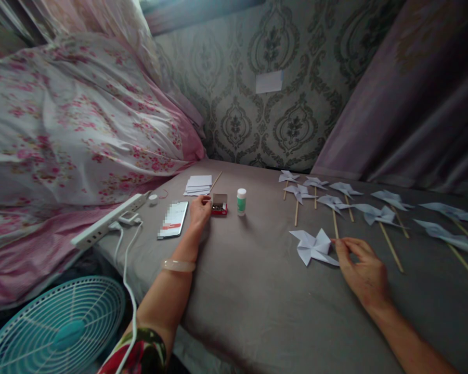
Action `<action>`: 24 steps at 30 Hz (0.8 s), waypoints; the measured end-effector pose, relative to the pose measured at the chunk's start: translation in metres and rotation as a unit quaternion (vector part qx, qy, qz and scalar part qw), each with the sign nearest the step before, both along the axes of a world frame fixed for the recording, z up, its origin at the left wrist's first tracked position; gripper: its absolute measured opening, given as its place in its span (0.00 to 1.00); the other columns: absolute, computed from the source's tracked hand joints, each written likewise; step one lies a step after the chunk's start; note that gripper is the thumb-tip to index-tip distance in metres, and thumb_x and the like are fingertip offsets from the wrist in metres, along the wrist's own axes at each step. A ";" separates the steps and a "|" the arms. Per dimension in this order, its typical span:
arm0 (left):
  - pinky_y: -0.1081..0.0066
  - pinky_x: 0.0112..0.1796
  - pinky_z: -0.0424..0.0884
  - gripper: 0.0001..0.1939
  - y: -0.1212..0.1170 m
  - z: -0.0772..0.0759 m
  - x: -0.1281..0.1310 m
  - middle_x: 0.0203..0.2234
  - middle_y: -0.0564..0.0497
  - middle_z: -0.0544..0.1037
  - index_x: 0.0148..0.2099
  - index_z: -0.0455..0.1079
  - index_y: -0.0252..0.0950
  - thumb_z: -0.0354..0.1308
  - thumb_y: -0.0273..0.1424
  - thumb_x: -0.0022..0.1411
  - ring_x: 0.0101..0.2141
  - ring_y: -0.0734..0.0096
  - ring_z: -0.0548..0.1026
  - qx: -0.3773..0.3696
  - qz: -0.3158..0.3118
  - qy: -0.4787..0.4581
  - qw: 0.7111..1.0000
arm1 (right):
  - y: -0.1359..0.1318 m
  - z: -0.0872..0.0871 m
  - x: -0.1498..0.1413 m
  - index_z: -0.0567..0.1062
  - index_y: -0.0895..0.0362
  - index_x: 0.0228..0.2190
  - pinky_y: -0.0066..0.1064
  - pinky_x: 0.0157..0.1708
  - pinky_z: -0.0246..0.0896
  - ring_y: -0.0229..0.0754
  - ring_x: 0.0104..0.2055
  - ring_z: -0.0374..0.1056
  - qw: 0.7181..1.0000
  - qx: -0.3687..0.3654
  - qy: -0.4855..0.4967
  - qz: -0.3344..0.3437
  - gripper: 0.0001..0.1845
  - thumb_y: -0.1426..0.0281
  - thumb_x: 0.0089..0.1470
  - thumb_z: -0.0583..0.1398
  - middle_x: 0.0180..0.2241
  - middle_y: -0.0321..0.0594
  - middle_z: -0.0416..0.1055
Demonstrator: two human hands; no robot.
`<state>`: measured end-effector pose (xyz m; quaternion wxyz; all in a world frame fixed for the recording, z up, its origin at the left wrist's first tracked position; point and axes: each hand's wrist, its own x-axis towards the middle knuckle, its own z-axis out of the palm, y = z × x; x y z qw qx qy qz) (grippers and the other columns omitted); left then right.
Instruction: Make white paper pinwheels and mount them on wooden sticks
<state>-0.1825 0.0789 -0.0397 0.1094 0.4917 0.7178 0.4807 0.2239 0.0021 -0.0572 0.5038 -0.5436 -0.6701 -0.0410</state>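
Observation:
My right hand [362,270] pinches one blade tip of a white paper pinwheel [313,248] between thumb and fingers. No stick shows on this pinwheel. On the far side of the grey sheet, my left hand [200,210] is at the left edge of a small red box [219,209] whose lid stands up. Small dark metal pieces, perhaps pins, lie inside the box. The fingers of that hand are curled together, and whatever is between them is too small to make out. A white glue bottle [241,202] with a green label stands upright right of the box.
Several finished pinwheels on sticks [376,214] lie along the right. A stack of white paper [198,185] and a thin stick [216,181] lie behind my left hand. At left are a phone [173,220], a power strip [109,221] with white cables, and a blue fan [68,332].

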 end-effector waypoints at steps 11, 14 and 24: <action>0.63 0.47 0.67 0.18 -0.006 0.008 0.009 0.39 0.43 0.77 0.34 0.78 0.34 0.50 0.15 0.48 0.43 0.59 0.73 -0.018 -0.043 0.167 0.985 | 0.002 -0.003 0.001 0.77 0.57 0.28 0.33 0.34 0.65 0.43 0.32 0.70 1.000 0.001 0.000 0.001 0.19 0.58 0.57 0.54 0.29 0.43 0.72; 0.62 0.47 0.67 0.20 -0.008 0.012 0.009 0.35 0.44 0.79 0.35 0.79 0.35 0.49 0.15 0.48 0.43 0.58 0.71 -0.043 -0.082 0.250 0.964 | 0.001 -0.002 0.001 0.77 0.57 0.28 0.33 0.34 0.66 0.43 0.32 0.70 1.000 -0.006 0.000 0.002 0.19 0.57 0.57 0.53 0.30 0.43 0.72; 0.61 0.46 0.65 0.20 -0.010 0.014 0.006 0.35 0.43 0.79 0.38 0.78 0.34 0.50 0.16 0.48 0.42 0.57 0.70 -0.059 -0.119 0.298 0.945 | 0.002 -0.004 0.002 0.77 0.57 0.27 0.33 0.36 0.65 0.43 0.33 0.70 1.000 -0.027 0.005 0.001 0.20 0.56 0.57 0.54 0.30 0.43 0.72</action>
